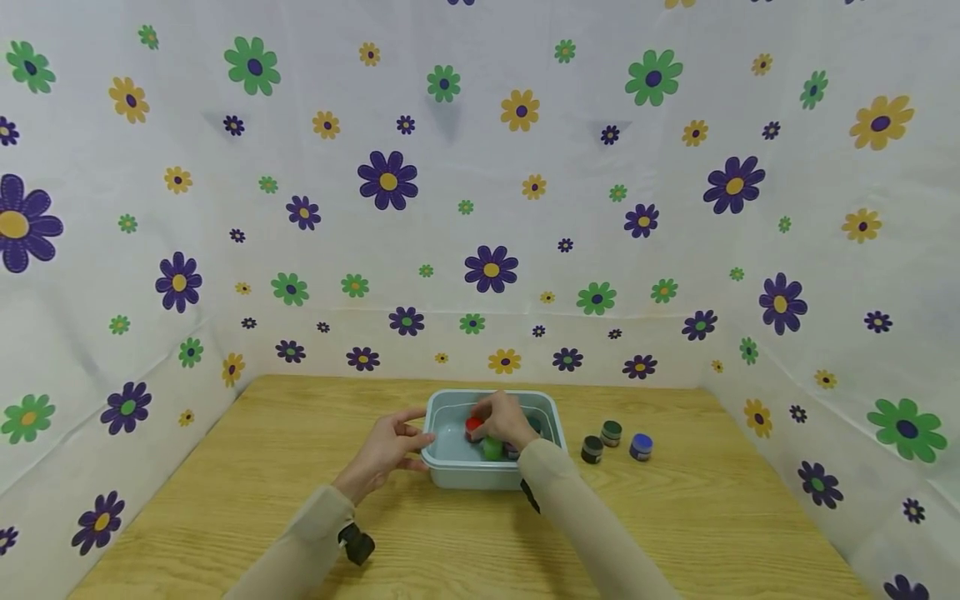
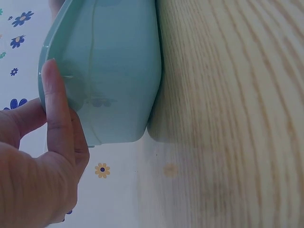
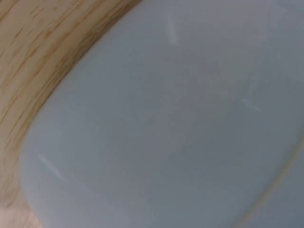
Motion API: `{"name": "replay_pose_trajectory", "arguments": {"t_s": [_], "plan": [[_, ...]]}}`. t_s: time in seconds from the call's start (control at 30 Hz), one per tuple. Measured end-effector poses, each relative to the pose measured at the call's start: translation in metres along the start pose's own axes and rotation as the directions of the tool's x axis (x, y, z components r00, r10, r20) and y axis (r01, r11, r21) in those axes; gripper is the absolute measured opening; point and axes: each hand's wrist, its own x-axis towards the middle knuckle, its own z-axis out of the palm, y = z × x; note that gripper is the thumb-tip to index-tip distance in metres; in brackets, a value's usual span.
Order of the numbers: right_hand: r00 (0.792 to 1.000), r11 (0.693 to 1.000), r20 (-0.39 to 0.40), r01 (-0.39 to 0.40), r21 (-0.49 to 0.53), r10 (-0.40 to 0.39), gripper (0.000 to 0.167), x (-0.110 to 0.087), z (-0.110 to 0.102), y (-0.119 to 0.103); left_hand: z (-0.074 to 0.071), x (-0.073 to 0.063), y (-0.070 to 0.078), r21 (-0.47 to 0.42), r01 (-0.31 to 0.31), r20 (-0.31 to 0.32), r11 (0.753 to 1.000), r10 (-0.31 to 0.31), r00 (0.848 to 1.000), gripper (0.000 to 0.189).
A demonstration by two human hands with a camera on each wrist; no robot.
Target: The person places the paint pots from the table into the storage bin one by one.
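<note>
A light blue plastic tub (image 1: 480,477) stands on the wooden table. At its left end my left hand (image 1: 386,450) grips the rim; the left wrist view shows the fingers (image 2: 59,118) against the tub's outer wall (image 2: 118,71). My right hand (image 1: 506,419) reaches down inside the tub and pinches a small paint jar with a red top (image 1: 473,428). Beside that jar is one with a green top (image 1: 492,448), and other jars are partly hidden under the hand. The right wrist view holds only the tub's outer wall (image 3: 142,118), with the hand out of sight.
Right of the tub, three small jars stand on the table: a black-topped one (image 1: 592,449), a dark green one (image 1: 611,432) and a blue one (image 1: 641,447). A flower-patterned white cloth (image 1: 570,283) encloses the back and sides of the wooden table (image 1: 300,433).
</note>
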Motion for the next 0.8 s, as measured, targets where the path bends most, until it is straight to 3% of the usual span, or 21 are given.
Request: {"name": "replay_pose_trajectory", "arguments": {"t_s": [0.23,0.4,0.57,0.8], "plan": [[0.999,0.998,-0.02,0.044,-0.038,-0.045,0.036,0.001,-0.003,0.002,0.001,-0.002,0.0,-0.02,-0.013,0.0,1.0,0.013,1.0,0.06],[1.0,1.0,-0.017,0.021,-0.016,-0.021,0.037,0.002,-0.004,0.002,0.001,-0.001,-0.001,-0.024,-0.008,-0.008,1.0,0.008,1.0,0.059],[0.997,0.997,-0.015,0.072,-0.038,-0.073,0.034,0.001,-0.007,0.002,0.0,-0.001,-0.001,-0.024,-0.002,-0.01,1.0,0.002,1.0,0.06],[0.994,0.993,0.041,0.104,0.053,-0.106,0.033,-0.005,-0.019,0.001,0.0,0.0,-0.002,-0.024,0.004,-0.005,1.0,-0.004,1.0,0.061]]}}
